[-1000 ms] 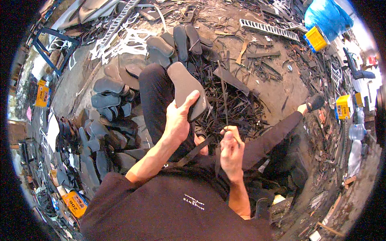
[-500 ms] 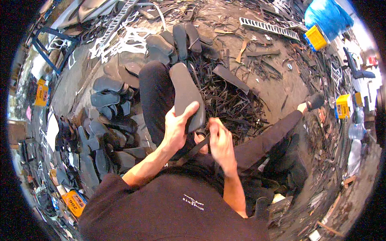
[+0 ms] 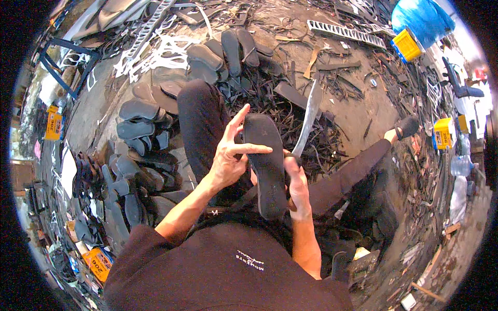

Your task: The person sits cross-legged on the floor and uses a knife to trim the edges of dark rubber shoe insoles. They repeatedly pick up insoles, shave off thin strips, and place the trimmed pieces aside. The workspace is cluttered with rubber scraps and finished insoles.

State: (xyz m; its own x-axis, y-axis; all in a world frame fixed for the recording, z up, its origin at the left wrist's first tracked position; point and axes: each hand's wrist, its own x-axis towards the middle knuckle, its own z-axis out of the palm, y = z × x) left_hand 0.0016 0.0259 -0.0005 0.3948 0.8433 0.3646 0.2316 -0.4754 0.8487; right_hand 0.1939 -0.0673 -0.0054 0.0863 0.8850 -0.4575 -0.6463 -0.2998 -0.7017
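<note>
A dark shoe sole [image 3: 264, 166] is held lengthwise above my lap, its black face up. My left hand [image 3: 228, 159] grips it at the left edge. One finger lies straight across the sole and another points up beside it; the rest are partly hidden. My right hand [image 3: 298, 187] is closed at the sole's right edge, shut on a knife. The long, slightly curved knife blade [image 3: 309, 116] points up and away from me; its handle is mostly hidden in the hand.
Dark offcut strips [image 3: 321, 150] lie heaped beyond my hands. Several cut soles [image 3: 139, 110] are piled at the left, and more soles [image 3: 232, 54] ahead. White lattice scraps [image 3: 163, 52], a punched strip [image 3: 346, 33], a blue bag [image 3: 423, 23] and yellow boxes [image 3: 407, 45] surround the floor.
The sole has been turned over from its grey face to its black face and brought lower and nearer me. My right hand has turned, and the knife blade now shows, pointing away.
</note>
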